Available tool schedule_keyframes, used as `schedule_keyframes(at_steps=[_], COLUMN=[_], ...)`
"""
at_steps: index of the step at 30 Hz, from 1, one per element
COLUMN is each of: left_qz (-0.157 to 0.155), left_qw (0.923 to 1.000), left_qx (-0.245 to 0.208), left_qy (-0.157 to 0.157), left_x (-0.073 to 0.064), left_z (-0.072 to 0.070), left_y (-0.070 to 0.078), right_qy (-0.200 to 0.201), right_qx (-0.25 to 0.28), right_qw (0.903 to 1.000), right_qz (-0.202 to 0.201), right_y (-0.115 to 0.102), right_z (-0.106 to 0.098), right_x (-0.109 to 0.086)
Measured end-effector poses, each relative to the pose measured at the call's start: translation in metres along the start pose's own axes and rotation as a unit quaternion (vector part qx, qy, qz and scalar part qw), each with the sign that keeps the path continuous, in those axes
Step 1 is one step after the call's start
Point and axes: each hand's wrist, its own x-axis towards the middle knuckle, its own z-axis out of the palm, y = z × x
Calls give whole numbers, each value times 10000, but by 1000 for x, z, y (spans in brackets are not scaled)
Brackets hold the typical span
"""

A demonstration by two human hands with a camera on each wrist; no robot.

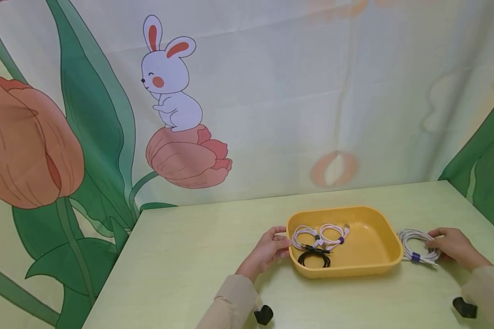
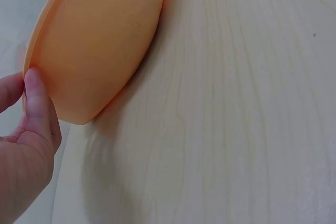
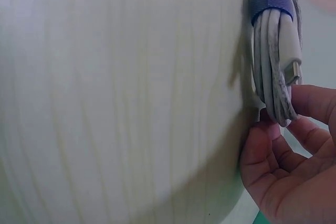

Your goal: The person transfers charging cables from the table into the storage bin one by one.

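A yellow tray (image 1: 364,237) sits on the table, and my left hand (image 1: 269,249) grips its left rim. The left wrist view shows my thumb and fingers pinching the edge of the tray (image 2: 100,40). To the right of the tray, my right hand (image 1: 454,246) holds a coiled grey-white cable (image 1: 407,235) bound with a blue strap. In the right wrist view the same charging cable (image 3: 270,56) shows its metal plug, the coil's end between thumb and fingers. Inside the tray's left part lie two white coiled cables (image 1: 333,226) and a black coiled cable (image 1: 325,260).
The pale wood-patterned table (image 1: 197,256) extends left of the tray. Behind it hangs a printed curtain (image 1: 267,114) with a rabbit and tulips. Black wrist pieces (image 1: 264,315) show below both sleeves.
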Motion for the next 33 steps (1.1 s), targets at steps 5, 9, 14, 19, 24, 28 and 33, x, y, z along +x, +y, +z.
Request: schedule_keyframes(at_steps=[5,9,14,19,24,28,33], left_qz=[5,6,0,-11,-28,-13,-2], left_qw=[10000,10000,10000,10000,10000,10000,10000], left_qx=[-3,-8,3,33,51,85,79], left_qy=[-24,-28,-8,-23,-14,-11,-29], left_x=[0,0,0,0,0,0,0], left_z=[0,1,2,3,4,4,4], left_y=[0,0,1,2,4,5,5], right_qy=[-65,-163,-295,-398,-539,-749,-936], right_qx=[42,121,222,288,456,625,896], right_qw=[10000,9998,9993,9988,9974,9951,9915], right_qz=[6,23,12,-79,-169,-146,-101], right_y=[2,2,-2,-5,-9,-9,-9], right_z=[-1,-2,-4,-5,-6,-8,-11], right_x=[1,1,-2,-5,-9,-9,-9])
